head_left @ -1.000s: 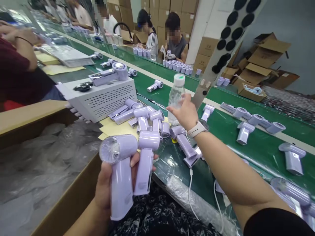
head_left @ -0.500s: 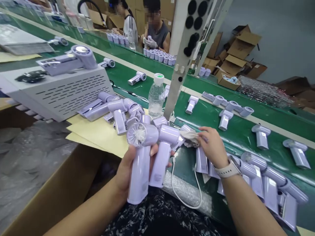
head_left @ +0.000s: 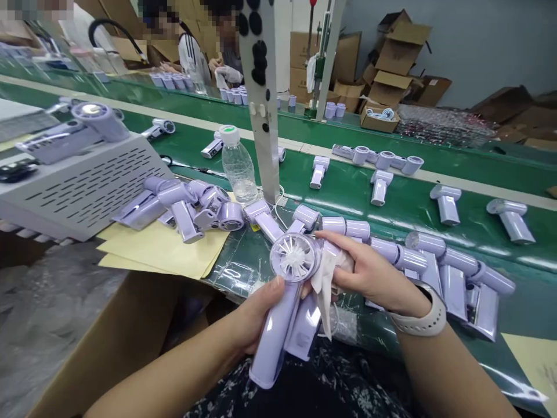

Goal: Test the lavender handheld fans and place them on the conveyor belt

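Two lavender handheld fans are gripped together in my left hand. The nearer handheld fan points its round bladed head up toward me. Just behind it is the second handheld fan, its head partly covered. My right hand pinches a white cloth and presses it around that second fan's head, and a loose end of the cloth hangs down. A pale watch circles my right wrist. More lavender fans lie on the green surface just beyond my hands.
A water bottle stands beside a metal post. Fans are heaped on yellow sheets next to a slotted grey box. Fans also lie along the green conveyor. Co-workers sit across it.
My right hand has brought the cloth from beyond the fans onto the second fan's head. Both held fans have shifted right in view and tilted; the camera has turned right.
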Motion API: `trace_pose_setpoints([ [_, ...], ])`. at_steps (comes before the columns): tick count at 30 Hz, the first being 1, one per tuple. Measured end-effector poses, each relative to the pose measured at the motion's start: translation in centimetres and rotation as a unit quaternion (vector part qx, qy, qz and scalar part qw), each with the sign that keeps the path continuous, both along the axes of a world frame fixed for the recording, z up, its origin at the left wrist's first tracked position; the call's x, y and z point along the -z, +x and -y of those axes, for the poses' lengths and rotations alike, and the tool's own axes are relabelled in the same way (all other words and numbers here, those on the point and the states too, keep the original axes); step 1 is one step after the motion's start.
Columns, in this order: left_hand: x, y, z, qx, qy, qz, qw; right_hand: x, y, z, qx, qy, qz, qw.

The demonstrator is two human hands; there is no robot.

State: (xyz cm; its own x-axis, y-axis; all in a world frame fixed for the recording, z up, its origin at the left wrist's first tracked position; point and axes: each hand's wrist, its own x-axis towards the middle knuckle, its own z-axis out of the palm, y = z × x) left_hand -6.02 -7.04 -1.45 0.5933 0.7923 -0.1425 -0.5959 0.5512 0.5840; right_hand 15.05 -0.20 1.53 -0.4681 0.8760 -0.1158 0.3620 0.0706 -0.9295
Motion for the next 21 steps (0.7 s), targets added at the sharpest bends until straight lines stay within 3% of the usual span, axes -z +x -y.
trace_pose_setpoints([
  [2,-0.2,0.3,-0.2,0.004,-0.001,-0.011,1.000,0.0,-0.1,0.5,0.001,0.024,0.024,0.999],
  [8,0.2,0.4,-0.5,0.016,-0.017,-0.006,1.000,0.8,-1.7,1.1,0.102,0.103,0.091,0.985],
  [14,0.3,-0.5,-0.3,0.003,-0.075,-0.016,0.997,0.0,-3.0,0.2,0.011,0.120,0.212,0.970],
  [17,0.4,-1.8,-0.1,0.001,-0.084,-0.024,0.996,0.0,-3.7,-0.8,-0.029,0.138,0.190,0.972],
  [21,0.3,-3.3,-0.3,-0.038,-0.057,-0.003,0.998,1.3,-4.1,-3.8,0.058,0.157,0.131,0.977],
])
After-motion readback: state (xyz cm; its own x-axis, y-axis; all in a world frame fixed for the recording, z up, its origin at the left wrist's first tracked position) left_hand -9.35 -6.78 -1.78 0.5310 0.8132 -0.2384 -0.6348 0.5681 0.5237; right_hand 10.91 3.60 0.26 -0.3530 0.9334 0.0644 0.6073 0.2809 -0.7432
